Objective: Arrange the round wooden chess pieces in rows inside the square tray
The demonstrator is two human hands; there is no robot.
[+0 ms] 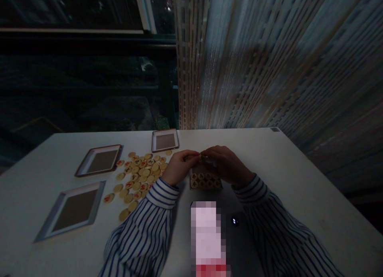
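My left hand (178,165) and my right hand (226,163) meet above a small open box (206,188). A round wooden xiangqi piece (202,157) shows between the fingertips of both hands, which are closed on it. Its face is too dark to read. Beneath the hands, two rows of xiangqi pieces with dark characters (205,180) lie in the near part of the box. The far part is hidden by my hands. Left of my left hand spreads a loose heap of xiangqi pieces (145,173), some with red or black characters, others blank side up.
Three shallow trays or lids stand on the white table (299,197): one at the back (165,141), one at the left (100,160), one at the front left (74,209). A pixelated, bright phone-like object (206,233) and a small dark lit device (235,221) lie nearest me.
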